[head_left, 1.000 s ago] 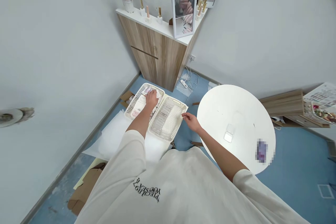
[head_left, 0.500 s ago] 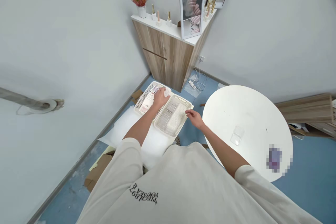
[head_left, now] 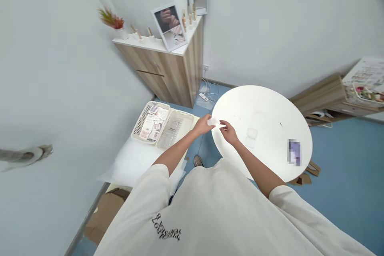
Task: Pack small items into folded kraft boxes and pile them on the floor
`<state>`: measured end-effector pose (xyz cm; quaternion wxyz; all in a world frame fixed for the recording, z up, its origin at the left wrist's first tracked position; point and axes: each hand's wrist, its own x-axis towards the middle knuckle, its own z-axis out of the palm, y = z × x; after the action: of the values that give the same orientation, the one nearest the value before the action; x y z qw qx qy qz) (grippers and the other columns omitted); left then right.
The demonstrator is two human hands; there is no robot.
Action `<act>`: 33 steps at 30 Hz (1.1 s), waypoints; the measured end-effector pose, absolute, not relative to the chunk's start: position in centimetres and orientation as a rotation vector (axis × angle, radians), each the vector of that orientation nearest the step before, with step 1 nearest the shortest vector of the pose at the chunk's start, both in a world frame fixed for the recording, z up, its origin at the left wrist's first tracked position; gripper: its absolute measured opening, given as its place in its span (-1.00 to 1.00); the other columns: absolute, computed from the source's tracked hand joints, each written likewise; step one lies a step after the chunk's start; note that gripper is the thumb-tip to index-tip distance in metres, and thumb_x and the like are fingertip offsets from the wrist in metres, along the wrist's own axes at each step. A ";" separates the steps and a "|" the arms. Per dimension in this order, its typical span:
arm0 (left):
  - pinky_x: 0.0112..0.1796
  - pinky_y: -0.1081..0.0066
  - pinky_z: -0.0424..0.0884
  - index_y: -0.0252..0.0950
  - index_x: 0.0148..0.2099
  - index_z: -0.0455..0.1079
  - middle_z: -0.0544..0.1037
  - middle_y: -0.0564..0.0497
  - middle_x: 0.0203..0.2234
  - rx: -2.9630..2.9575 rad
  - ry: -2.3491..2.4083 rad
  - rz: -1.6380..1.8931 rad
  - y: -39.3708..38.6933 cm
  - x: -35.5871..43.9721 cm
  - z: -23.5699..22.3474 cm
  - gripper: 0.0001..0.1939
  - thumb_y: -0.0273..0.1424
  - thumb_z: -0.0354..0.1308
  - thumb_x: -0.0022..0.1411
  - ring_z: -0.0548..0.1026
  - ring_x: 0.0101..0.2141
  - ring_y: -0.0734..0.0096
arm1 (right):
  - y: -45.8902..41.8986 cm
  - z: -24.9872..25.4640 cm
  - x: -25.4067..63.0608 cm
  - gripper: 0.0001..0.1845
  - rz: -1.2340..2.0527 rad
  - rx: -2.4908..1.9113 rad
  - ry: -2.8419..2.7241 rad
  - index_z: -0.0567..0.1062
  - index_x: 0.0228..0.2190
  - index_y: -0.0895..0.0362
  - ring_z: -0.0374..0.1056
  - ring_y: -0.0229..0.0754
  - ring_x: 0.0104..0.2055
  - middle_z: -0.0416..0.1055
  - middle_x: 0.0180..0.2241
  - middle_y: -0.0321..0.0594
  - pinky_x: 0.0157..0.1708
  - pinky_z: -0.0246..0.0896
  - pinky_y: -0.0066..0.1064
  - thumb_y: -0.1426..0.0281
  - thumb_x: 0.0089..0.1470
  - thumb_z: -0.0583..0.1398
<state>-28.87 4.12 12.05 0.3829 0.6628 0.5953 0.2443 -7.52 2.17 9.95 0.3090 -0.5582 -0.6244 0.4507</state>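
My left hand [head_left: 203, 125] holds a small white packet [head_left: 213, 121] at the left edge of the round white table [head_left: 264, 108]. My right hand [head_left: 228, 132] is just right of it, fingers pinched near the packet; whether it touches the packet I cannot tell. A small clear plastic case [head_left: 251, 137] lies on the table, right of my right hand. To the left, low down, stand two white baskets side by side: the left basket [head_left: 141, 119] holds several small packets, the right basket [head_left: 177, 130] holds clear cases.
The baskets rest on a white sheet [head_left: 132, 160] on the blue floor. A wooden cabinet [head_left: 168, 72] with picture frames, bottles and a plant stands in the corner. A power strip [head_left: 203, 97] and cables lie beside it. Cardboard [head_left: 105, 212] lies by the wall, wooden drawers [head_left: 324, 100] at right.
My left hand left the left basket and came up to the table edge with a small white packet. My right hand moved from the right basket's rim towards it. My view turned right.
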 end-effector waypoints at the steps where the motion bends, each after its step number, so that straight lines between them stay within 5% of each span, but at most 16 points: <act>1: 0.03 0.22 0.40 -0.22 0.07 0.38 0.54 -0.11 0.00 1.636 1.441 0.603 4.1 -26.8 11.5 -0.51 -0.22 0.36 0.11 0.50 0.03 0.08 | 1.9 9.9 -5.6 -0.48 1.162 -1.481 -1.634 0.43 0.14 -0.04 0.45 -0.13 -0.12 0.38 0.13 -0.12 -0.03 0.39 -0.16 0.32 0.13 0.14; 7: -0.08 0.29 0.45 -0.24 -0.09 0.50 0.60 -0.12 -0.13 1.439 1.054 0.483 4.3 -15.2 9.8 -0.58 -0.02 0.27 0.18 0.56 -0.08 0.19 | 0.2 8.9 5.4 -0.63 1.124 -1.586 -1.483 0.56 -0.05 -0.02 0.40 -0.10 0.01 0.41 0.09 -0.16 0.04 0.34 -0.17 0.29 0.17 0.09; 17: -0.19 0.34 0.47 -0.26 -0.12 0.41 0.57 -0.15 -0.11 1.011 1.213 0.372 3.4 -1.7 6.6 -0.47 0.12 -0.01 0.34 0.58 -0.20 0.29 | -2.4 5.0 17.9 -0.71 1.203 -1.759 -1.217 0.56 -0.30 0.07 0.43 -0.10 -0.29 0.55 -0.36 -0.22 -0.19 0.36 -0.24 0.16 0.05 0.17; 26: -0.09 0.30 0.41 -0.24 -0.03 0.36 0.52 -0.16 0.02 1.064 1.460 0.276 1.3 0.5 2.8 -0.71 -0.19 0.10 0.30 0.52 -0.06 0.25 | -3.0 1.3 22.4 -0.70 1.282 -1.980 -0.984 0.56 -0.33 0.08 0.46 -0.11 -0.32 0.56 -0.40 -0.23 -0.29 0.36 -0.29 0.19 -0.10 0.21; 33: -0.02 0.31 0.39 -0.21 0.20 0.22 0.39 -0.21 0.22 0.978 1.484 0.280 1.2 0.6 0.7 -0.45 -0.41 0.17 0.15 0.48 0.08 0.25 | -2.2 -1.3 20.7 -0.73 1.313 -2.087 -0.933 0.59 -0.34 0.06 0.48 -0.10 -0.27 0.57 -0.40 -0.25 -0.17 0.38 -0.26 0.25 -0.11 0.19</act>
<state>0.59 1.15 0.67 0.6220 0.4257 0.6458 0.1217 20.68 -2.15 -1.32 0.2498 -0.7666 -0.3427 0.4823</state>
